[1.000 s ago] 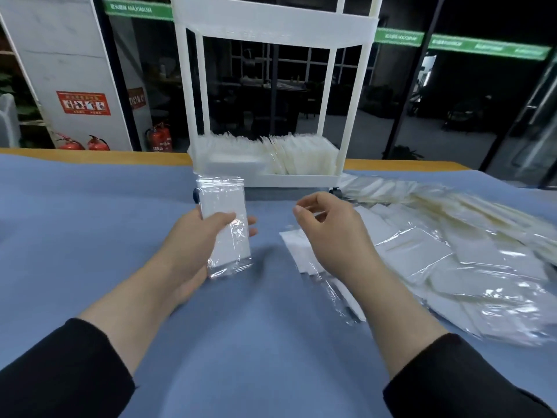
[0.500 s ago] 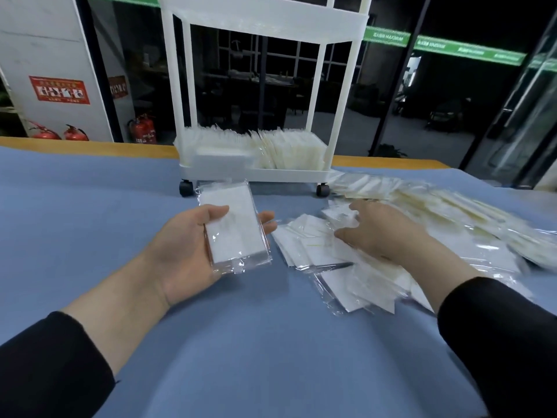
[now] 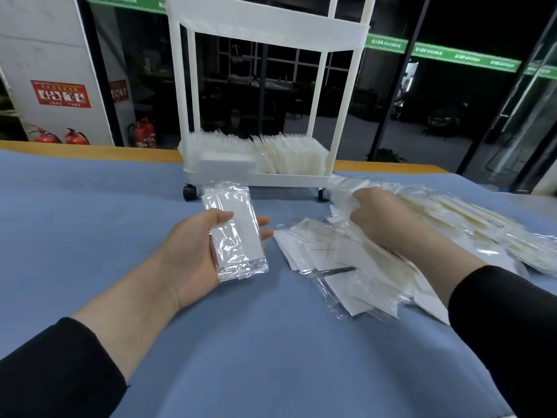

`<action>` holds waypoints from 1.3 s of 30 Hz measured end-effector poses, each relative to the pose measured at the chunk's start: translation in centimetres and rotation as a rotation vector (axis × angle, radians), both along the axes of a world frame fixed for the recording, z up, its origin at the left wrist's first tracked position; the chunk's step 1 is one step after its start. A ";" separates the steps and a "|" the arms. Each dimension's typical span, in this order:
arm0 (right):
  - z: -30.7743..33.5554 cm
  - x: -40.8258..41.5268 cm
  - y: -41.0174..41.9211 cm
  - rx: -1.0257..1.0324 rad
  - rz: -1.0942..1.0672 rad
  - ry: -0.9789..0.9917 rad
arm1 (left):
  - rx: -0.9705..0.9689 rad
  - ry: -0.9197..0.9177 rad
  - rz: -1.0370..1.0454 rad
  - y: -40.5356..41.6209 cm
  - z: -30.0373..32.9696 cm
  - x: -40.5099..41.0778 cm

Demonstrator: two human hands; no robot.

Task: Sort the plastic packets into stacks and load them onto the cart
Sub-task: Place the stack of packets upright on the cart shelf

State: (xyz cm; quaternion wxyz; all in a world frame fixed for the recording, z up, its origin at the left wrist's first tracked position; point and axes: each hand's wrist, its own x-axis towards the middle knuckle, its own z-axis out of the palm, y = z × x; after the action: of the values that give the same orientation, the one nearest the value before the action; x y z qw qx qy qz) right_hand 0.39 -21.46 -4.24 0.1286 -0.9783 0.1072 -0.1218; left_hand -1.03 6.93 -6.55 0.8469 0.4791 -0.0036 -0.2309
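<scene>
Further out goes the right hand (image 3: 375, 217) than half a second ago, off the near packets and up onto the back of the loose pile (image 3: 446, 224), where its fingers are now curled into the crinkled plastic at the pile's far left edge, gripping some of it; which packet exactly, I cannot tell. Over on the other side, the left hand (image 3: 193, 251) is unchanged in its job: palm up, thumb laid across the top and fingertips showing past the right edge, it holds a small stack of packets (image 3: 233, 233) just above the blue table cover (image 3: 90, 212).

Now the cart (image 3: 265, 95), white, on dark wheels, standing on the table right behind both hands. Its bottom tray (image 3: 256, 178) is well filled: on the left a block of packets (image 3: 223, 152) packed together, on the right a row of packets (image 3: 289, 155) stood on edge and fanned, yellowish inside their clear sleeves. Its upper shelf (image 3: 271, 28) shows only its mesh wall from this angle; what lies in it is hidden.

Between the hands, a smaller spill of flat packets (image 3: 331, 260) lies overlapped on the cloth, running into the big pile that stretches away to the right. Black sleeves cover both forearms.
</scene>
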 end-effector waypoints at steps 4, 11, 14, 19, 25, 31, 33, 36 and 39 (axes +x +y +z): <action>2.3 -1.3 0.8 0.460 0.027 -0.230 | 0.007 -0.001 0.032 -0.1 -0.1 0.1; 4.5 -1.8 4.6 1.138 0.293 -0.244 | 0.051 -0.036 0.151 -0.1 -0.3 0.6; 2.8 -1.0 7.4 1.218 0.304 -0.225 | 0.056 -0.038 0.180 -0.1 -0.4 0.6; -1.6 0.0 12.4 1.055 0.336 -0.255 | 0.042 -0.078 0.211 -0.5 -0.5 0.6; -3.1 -0.2 14.7 0.665 0.503 -0.195 | 0.203 -0.247 0.188 -0.8 -1.3 0.7; -2.7 -1.6 13.3 0.740 0.621 -0.146 | 0.387 -0.507 0.470 -0.3 -0.6 1.3; -2.7 -1.6 12.8 0.651 0.638 -0.148 | 0.462 -0.569 0.389 -0.3 -0.8 1.2; -2.2 -1.7 11.7 0.621 0.586 -0.192 | 0.564 -0.597 0.225 -0.2 -1.5 1.3; -1.6 -2.1 10.5 0.453 0.651 -0.172 | 0.609 -0.587 0.138 -0.1 -2.0 1.5</action>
State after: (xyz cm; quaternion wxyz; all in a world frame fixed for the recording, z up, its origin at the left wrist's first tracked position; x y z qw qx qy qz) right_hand -1.67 -10.92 -5.82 0.3813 -0.8942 -0.1953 -0.1296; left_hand 0.43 6.87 -8.50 0.6432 0.7519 -0.1438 -0.0180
